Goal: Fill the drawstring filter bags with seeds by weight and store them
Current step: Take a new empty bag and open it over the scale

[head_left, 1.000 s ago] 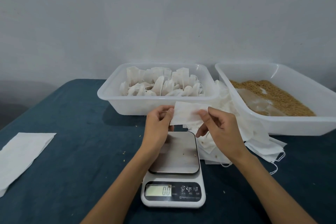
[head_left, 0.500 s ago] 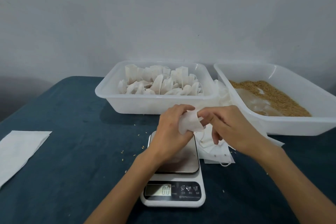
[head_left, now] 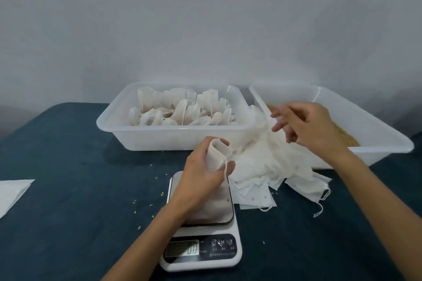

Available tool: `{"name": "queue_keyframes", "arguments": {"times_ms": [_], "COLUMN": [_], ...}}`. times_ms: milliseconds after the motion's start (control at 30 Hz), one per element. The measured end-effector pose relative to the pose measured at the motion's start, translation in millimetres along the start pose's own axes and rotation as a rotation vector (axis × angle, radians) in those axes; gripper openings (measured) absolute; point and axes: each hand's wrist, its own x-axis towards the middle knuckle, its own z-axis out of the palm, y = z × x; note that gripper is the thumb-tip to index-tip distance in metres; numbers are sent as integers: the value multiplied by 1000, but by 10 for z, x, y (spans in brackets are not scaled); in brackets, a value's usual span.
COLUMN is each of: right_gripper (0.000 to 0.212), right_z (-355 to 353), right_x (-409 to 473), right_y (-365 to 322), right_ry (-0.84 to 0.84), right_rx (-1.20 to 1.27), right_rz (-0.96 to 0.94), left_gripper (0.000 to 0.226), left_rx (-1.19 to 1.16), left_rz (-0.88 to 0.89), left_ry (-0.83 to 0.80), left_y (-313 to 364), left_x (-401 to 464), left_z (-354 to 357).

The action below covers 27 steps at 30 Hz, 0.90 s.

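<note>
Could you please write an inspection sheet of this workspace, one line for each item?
Surface: dark blue table; loose seeds scattered left of the scale.
Job's things: digital scale at front, its platform bare; left tub holds filled bags; right tub holds seeds; pile of empty filter bags between the tubs and the scale.
Clutter: white sheet at the left edge.
Grippers: left hand grips an opened filter bag above the scale; right hand empty, fingers loose, over the right tub's near edge.
Cables: nothing seen; only bag drawstrings.
Surroundings: plain grey wall.
</note>
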Motion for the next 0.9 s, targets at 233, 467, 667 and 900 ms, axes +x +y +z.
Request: {"name": "queue_keyframes", "arguments": {"times_ms": [233, 467, 667, 900], "right_gripper": [53, 14, 20, 30], "right_z": [-654, -592, -812, -1118], "right_x": [573, 702, 778, 784], "right_y": [1198, 1446, 1650, 1826], "right_ry": [-287, -502, -323, -228], "right_rx": [-812, -972, -971, -1070], "right_rz": [522, 532, 495, 586], "left_gripper": [31, 33, 33, 30], "left_rx": [-125, -136, -128, -125], "left_rz": [-28, -36, -44, -39], "left_ry": [-5, 6, 15, 27], "left_y": [-46, -62, -117, -130], "left_x": [27, 55, 59, 74], "left_z": [-14, -6, -15, -17]}}
